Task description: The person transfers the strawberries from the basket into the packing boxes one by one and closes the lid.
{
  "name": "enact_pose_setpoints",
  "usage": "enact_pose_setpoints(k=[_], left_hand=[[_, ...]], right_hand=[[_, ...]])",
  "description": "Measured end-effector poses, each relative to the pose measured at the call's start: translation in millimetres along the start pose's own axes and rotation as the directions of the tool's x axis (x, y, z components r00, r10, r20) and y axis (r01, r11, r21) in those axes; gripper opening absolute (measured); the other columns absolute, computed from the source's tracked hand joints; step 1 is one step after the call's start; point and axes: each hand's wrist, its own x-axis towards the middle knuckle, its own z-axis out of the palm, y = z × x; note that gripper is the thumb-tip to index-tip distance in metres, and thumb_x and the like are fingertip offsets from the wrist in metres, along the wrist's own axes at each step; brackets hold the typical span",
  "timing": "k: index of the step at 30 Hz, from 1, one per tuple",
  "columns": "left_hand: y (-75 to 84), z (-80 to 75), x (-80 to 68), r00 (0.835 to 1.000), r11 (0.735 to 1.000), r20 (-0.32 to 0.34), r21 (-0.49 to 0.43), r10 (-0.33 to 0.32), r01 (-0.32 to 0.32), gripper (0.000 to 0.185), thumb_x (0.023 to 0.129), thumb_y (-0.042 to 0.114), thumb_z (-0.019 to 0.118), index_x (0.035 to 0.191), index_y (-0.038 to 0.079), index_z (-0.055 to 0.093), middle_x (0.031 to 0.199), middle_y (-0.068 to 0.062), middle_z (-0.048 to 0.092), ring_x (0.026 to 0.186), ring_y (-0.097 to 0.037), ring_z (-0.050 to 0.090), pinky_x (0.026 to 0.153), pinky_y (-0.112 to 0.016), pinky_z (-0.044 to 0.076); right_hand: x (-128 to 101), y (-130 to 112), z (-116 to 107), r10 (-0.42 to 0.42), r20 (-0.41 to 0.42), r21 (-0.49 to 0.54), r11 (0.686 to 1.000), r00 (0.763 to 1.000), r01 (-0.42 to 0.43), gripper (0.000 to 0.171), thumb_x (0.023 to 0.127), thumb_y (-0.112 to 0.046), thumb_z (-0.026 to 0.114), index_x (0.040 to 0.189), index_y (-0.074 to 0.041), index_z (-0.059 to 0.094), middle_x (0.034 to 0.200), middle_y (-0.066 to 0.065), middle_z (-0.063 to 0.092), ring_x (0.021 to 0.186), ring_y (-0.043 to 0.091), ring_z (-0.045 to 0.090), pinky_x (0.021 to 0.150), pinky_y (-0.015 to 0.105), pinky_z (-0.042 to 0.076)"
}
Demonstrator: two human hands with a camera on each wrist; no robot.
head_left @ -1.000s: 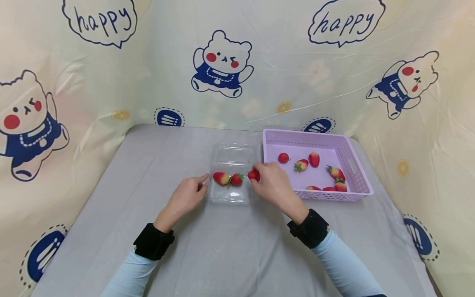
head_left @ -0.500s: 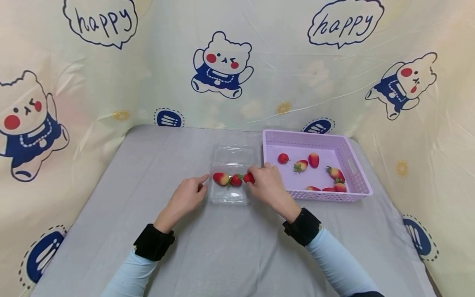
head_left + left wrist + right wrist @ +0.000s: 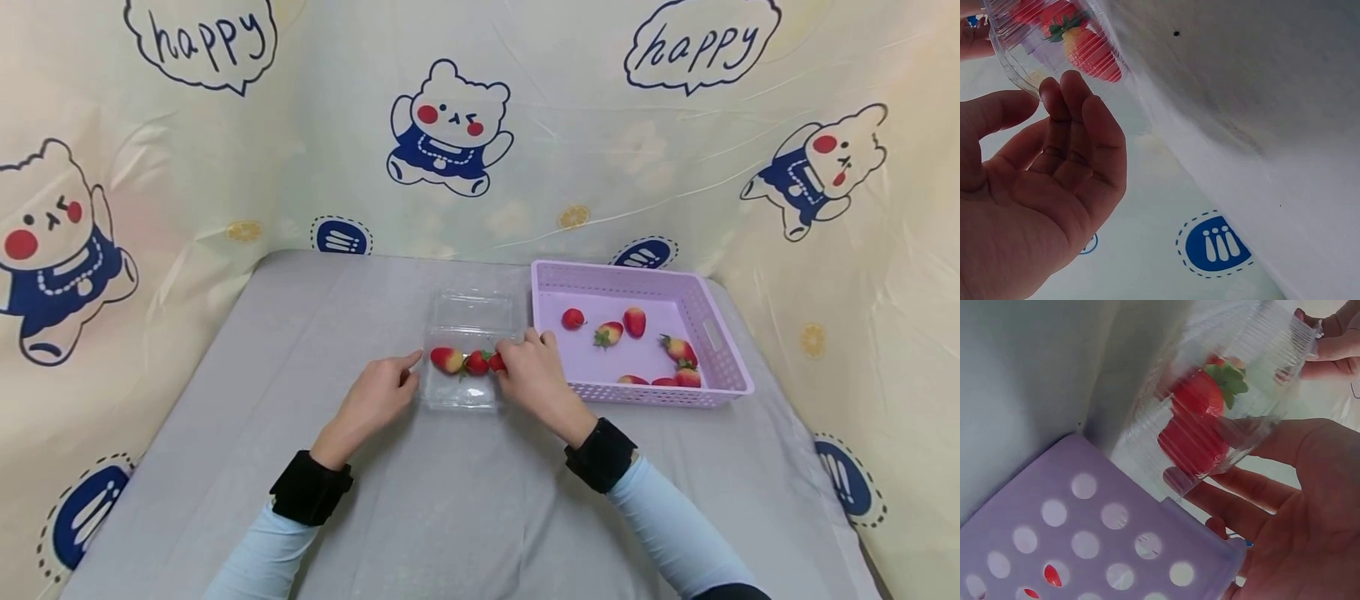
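A clear plastic box (image 3: 459, 396) stands on the table with its lid folded back. Two strawberries (image 3: 447, 360) lie in a row inside it. At its left rim my left hand (image 3: 378, 393) pinches the edge between thumb and fingers, as the left wrist view (image 3: 1054, 181) also shows. My right hand (image 3: 536, 371) reaches over the right rim and holds a third strawberry (image 3: 1191, 447) low inside the box, beside the middle one. In the head view the fingers cover most of that strawberry.
A lilac perforated basket (image 3: 637, 396) stands right of the box, under the right hand's edge. Several strawberries (image 3: 634, 322) lie scattered in it. Grey cloth (image 3: 262, 375) covers the table, and a printed curtain (image 3: 570, 125) hangs behind.
My right hand has moved left with its strawberry, from the box's right rim to next to the middle strawberry. The left hand has stayed put.
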Motion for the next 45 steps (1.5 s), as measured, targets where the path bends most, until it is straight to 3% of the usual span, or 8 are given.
enact_pose_setpoints(k=[24,34,40,45], left_hand=[[1.5,-1.2,0.2,1.000,1.000,-0.002,-0.001,0.024,-0.024,0.045,0.103,0.005,0.060,0.146,-0.005,0.058,0.061,0.002,0.040,0.054,-0.014,0.037,0.051,-0.026,0.033],[3.0,-2.0,1.6,1.000,1.000,-0.007,0.003,0.028,-0.028,0.044,0.103,0.005,0.060,0.145,-0.006,0.058,0.061,0.001,0.041,0.053,-0.014,0.038,0.051,-0.027,0.033],[2.1,-2.3,1.4,1.000,1.000,0.000,-0.001,0.029,-0.029,0.045,0.103,0.005,0.059,0.146,-0.007,0.058,0.061,0.001,0.040,0.053,-0.014,0.037,0.051,-0.026,0.033],[1.1,-2.6,1.3,1.000,1.000,0.006,-0.004,0.030,-0.030,0.044,0.103,0.005,0.059,0.146,-0.007,0.058,0.060,0.002,0.039,0.053,-0.013,0.036,0.051,-0.026,0.033]], right_hand=[[5.9,2.9,11.9,0.006,0.012,-0.082,0.997,1.000,-0.005,0.012,0.087,-0.013,0.084,0.094,-0.010,0.074,0.079,0.004,0.071,0.084,0.029,0.049,0.081,0.047,0.033],[7.6,3.5,9.4,0.026,0.014,-0.058,0.998,1.000,-0.025,0.014,0.086,-0.012,0.085,0.097,-0.009,0.076,0.085,0.006,0.073,0.088,0.029,0.050,0.082,0.046,0.033],[3.6,0.4,7.5,0.027,0.016,-0.062,0.998,1.000,-0.026,0.005,0.088,-0.006,0.074,0.092,-0.009,0.076,0.088,0.006,0.071,0.090,0.029,0.049,0.081,0.046,0.032],[-1.0,-3.6,8.4,0.007,-0.003,-0.077,0.997,1.000,-0.007,0.007,0.085,-0.005,0.071,0.088,-0.009,0.075,0.089,0.007,0.070,0.091,0.028,0.049,0.081,0.046,0.032]])
